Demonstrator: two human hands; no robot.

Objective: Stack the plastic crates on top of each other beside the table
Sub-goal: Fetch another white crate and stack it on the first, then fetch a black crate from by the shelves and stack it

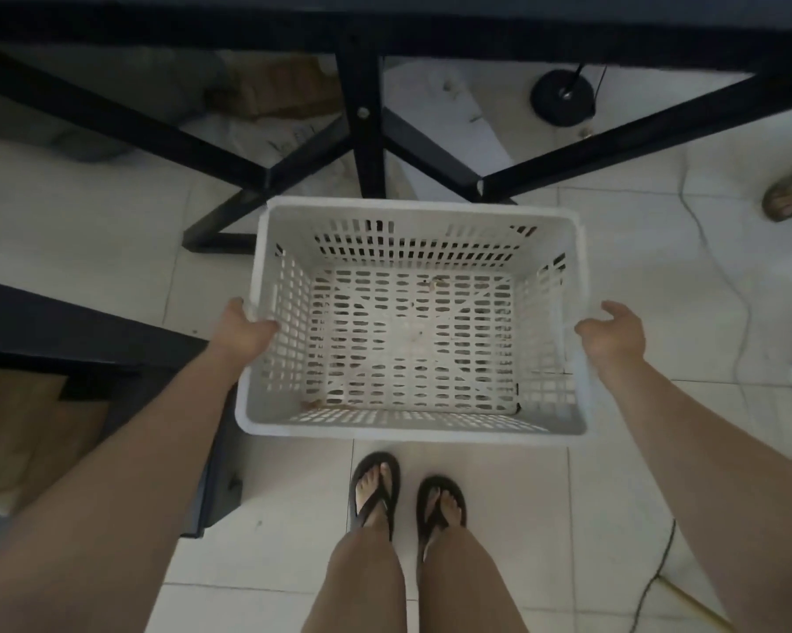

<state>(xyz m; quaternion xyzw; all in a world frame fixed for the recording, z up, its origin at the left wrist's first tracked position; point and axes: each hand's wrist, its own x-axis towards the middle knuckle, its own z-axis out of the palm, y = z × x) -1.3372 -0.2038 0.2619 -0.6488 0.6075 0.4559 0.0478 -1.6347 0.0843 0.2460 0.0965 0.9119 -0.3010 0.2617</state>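
The left grip (243,333) was closed round the left rim of the white slotted crate (412,322), thumb hooked over the inner wall and fingers under the lip. The right grip (611,335) lay beside the right rim with its fingers loose and spread, at most touching the edge and not plainly closed on anything. The crate sat level and mouth-up between them, empty, just in front of the person's feet (376,486) and near the black legs of the worktop (522,34). Whether it hung above the tiled floor (659,267) or already rested on something beneath could not be told; the dark slots in its bottom hid what lay below. To do this step well, the right side likely needed a proper hold opposite the left, so the load stayed flat rather than tipping toward the loose side. Lowering straight down with all four corners squared would seat it cleanly. The dark low unit (65,322) close against the left forearm left little room to swing, and the cable (650,582) trailing at the right was worth avoiding underfoot.
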